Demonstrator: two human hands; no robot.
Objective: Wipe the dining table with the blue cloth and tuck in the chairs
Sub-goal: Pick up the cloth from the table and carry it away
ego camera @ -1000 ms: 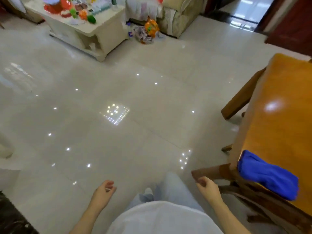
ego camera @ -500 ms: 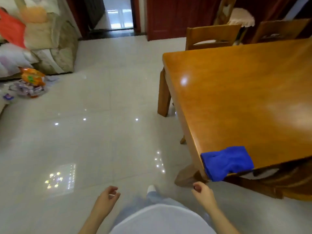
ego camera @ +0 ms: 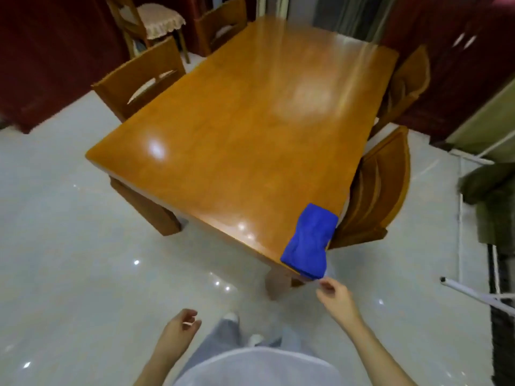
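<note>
A folded blue cloth (ego camera: 309, 240) lies on the near right corner of the orange wooden dining table (ego camera: 250, 129), its lower end hanging over the edge. My right hand (ego camera: 334, 295) hovers just below that hanging end, fingers loosely curled, holding nothing. My left hand (ego camera: 178, 330) hangs low at the left with relaxed fingers, empty. Wooden chairs stand around the table: one at the near right (ego camera: 376, 190), one at the far right (ego camera: 409, 79), one at the left side (ego camera: 139, 79) and one at the far end (ego camera: 220, 26).
A spare chair with a lace cushion (ego camera: 156, 20) stands at the back left by dark red doors. A white rack (ego camera: 473, 293) and a dark green cloth (ego camera: 493, 188) stand at the right. Glossy pale floor tiles (ego camera: 69, 246) spread to the left and front.
My view has swung right from the living room floor to the whole table. My right hand has risen toward the hanging end of the blue cloth.
</note>
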